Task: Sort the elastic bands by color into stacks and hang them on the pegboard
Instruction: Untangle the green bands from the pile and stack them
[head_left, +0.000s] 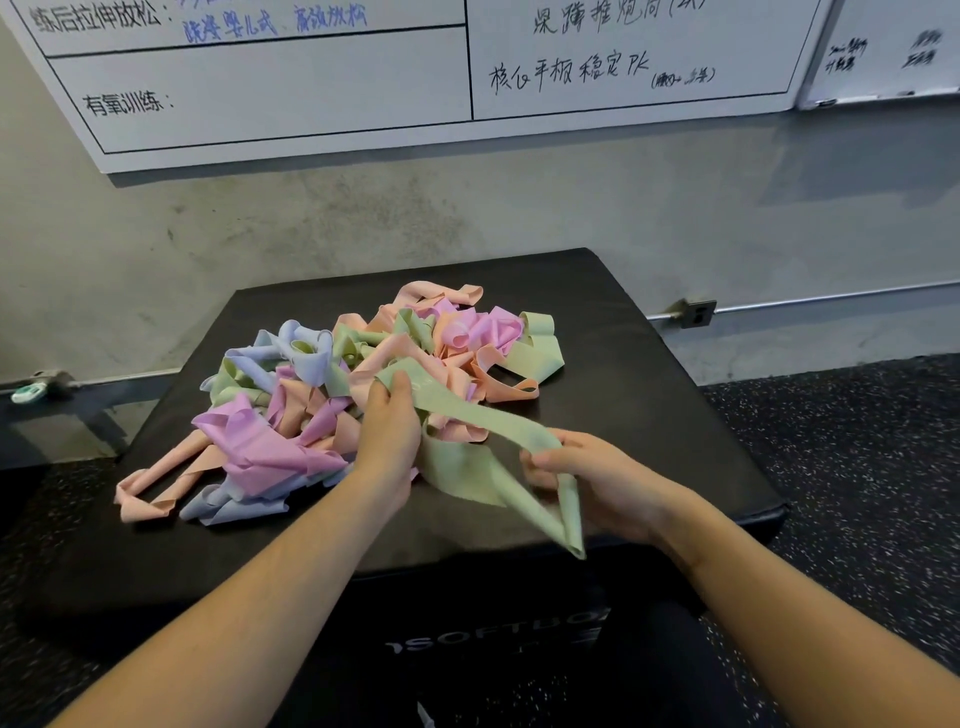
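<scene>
Bands: tangled pastel elastic bands (363, 384) heaped on black padded box (623, 322).
Left hand (389, 421): grips green band (467, 410) at pile.
Right hand (582, 467): pinches its free end.
Advice: draw it out slowly, pile steadied.

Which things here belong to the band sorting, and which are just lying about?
Job:
- green band, held by left hand and right hand
- pile of bands, pink, peach, blue and green
- black box under the pile

Lying about:
- whiteboard
- small whiteboard
- wall rail
</scene>
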